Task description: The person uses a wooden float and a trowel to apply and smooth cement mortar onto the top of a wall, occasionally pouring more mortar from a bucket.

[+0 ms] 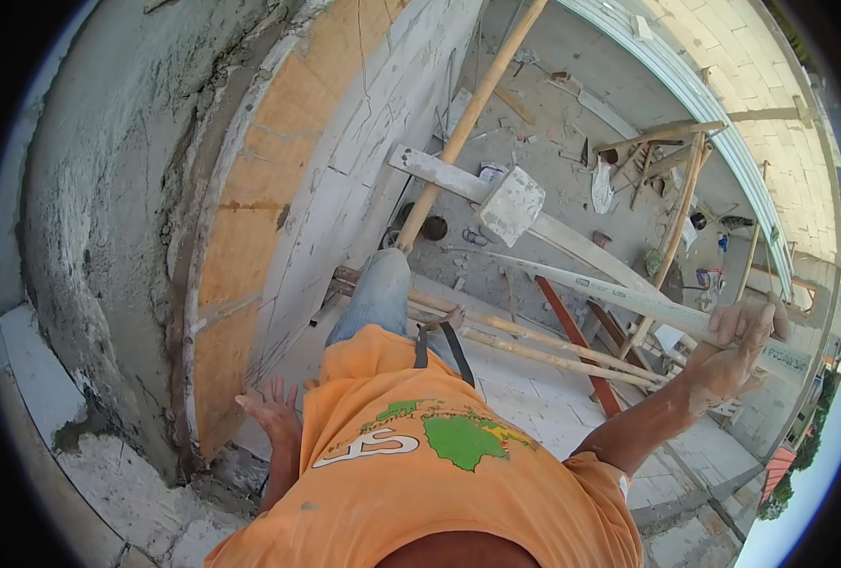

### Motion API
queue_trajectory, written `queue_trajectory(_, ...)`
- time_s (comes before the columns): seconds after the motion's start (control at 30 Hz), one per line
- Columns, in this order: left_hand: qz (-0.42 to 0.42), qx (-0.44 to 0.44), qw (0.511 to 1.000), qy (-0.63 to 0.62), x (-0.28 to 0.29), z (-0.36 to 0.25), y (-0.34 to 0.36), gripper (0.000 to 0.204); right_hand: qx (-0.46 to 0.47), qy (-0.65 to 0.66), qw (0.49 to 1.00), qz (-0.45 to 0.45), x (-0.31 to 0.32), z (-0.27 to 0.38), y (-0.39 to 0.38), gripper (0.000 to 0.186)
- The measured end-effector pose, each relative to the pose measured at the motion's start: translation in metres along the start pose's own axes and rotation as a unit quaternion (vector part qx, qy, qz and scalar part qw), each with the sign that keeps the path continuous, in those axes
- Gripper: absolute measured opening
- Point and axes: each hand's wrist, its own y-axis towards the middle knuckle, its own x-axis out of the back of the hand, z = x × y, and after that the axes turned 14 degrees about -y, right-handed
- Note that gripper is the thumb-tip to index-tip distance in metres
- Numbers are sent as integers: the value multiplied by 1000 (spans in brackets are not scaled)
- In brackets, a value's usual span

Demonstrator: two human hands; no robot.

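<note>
My right hand (742, 346) is closed round a long, pale straight bar (610, 293) near its right end; the bar stretches leftward over the drop below me. My left hand (267, 412) has its fingers apart beside the lower part of a tan board (231, 284) on the wall, with nothing seen in it; whether it touches the board I cannot tell. Rough grey mortar (98, 227) runs along that board's left side. My bent knee is near an upright bamboo pole (474, 114). A cement-spattered square plate (510, 204) sits on a board ahead of me.
Horizontal bamboo poles (534, 341) and a reddish beam (572, 346) lie below me. The floor far below (544, 142) holds scattered debris, tools and buckets (435, 227). A timber frame (686, 208) stands to the right, beside a block wall (742, 47). Open sky shows at the far right.
</note>
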Motion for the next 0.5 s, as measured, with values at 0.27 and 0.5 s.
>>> queue_trajectory(0.27, 301, -70, 882, 356, -49, 24, 10, 89, -16, 14, 999, -30, 23, -42, -18, 28)
queue_trajectory(0.5, 465, -39, 791, 395, -159, 74, 3, 77, -105, -63, 991, 44, 18, -137, -90, 19)
